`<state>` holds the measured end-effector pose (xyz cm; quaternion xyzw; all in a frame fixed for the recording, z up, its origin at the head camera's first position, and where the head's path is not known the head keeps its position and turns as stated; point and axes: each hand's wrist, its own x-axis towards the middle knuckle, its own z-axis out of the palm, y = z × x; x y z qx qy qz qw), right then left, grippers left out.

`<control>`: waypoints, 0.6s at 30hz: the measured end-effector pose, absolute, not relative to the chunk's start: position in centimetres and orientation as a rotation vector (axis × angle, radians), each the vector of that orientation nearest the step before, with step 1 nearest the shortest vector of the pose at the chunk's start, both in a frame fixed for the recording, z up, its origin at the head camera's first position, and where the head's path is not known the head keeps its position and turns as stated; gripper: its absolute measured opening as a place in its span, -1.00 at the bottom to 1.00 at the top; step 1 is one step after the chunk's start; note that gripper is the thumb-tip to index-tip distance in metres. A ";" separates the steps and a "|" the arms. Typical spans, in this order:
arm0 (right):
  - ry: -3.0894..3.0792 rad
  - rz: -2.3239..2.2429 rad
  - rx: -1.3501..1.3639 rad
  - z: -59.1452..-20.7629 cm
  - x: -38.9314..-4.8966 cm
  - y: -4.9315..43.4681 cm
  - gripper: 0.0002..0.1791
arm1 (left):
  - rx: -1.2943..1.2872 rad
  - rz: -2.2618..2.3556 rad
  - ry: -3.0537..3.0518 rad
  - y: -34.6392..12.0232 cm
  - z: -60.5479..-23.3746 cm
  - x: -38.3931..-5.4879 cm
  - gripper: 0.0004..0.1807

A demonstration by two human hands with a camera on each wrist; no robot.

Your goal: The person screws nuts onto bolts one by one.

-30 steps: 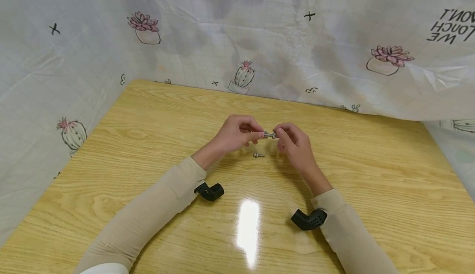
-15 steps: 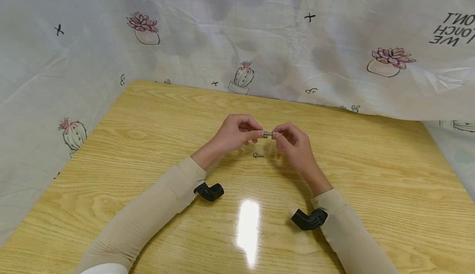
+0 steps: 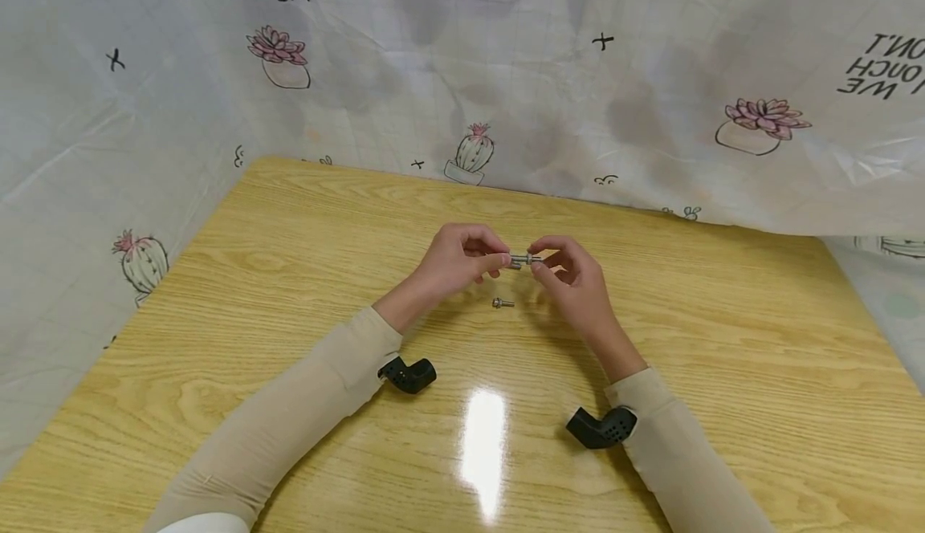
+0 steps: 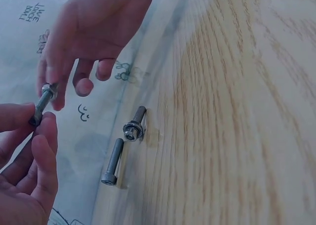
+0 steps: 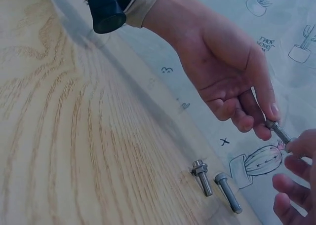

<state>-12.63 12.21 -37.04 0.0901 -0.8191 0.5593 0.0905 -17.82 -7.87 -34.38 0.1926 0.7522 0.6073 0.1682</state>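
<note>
In the head view, my left hand [image 3: 462, 260] pinches the head end of a metal bolt [image 3: 519, 258] between thumb and fingers. A hex nut [image 3: 530, 259] sits around the bolt's far end, with my right hand [image 3: 576, 280] holding it at the fingertips. The left wrist view shows this nut [image 4: 49, 90] at the right fingertips, while the left fingers cover the bolt's head. Below the hands, a bolt with a nut near its head [image 4: 134, 128] lies on the table, beside a plain socket-head bolt [image 4: 113, 163].
The wood-grain table [image 3: 347, 228] extends around both arms. A patterned white sheet [image 3: 549, 83] hangs along its back and left sides. Black wrist mounts [image 3: 409, 375] stick out from the sleeves, and a bright reflection lies on the near tabletop.
The right thumb and forefinger have shifted around the nut and stand slightly further apart, so the nut and bolt tip show more. The left hand stays nearly still, as do the bolts on the table.
</note>
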 end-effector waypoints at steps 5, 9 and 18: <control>-2.418 1.658 0.312 -37.2 -12.6 12.1 -0.77 | 0.540 1.745 2.122 -8.0 -34.5 -17.9 -0.93; -2.407 1.683 0.312 -37.2 -12.4 12.0 -0.80 | 0.559 1.744 2.102 -8.1 -34.7 -17.9 -0.93; -2.428 1.725 0.235 -37.1 -12.0 11.6 -0.65 | 0.650 1.701 2.061 -8.4 -34.6 -17.6 -0.93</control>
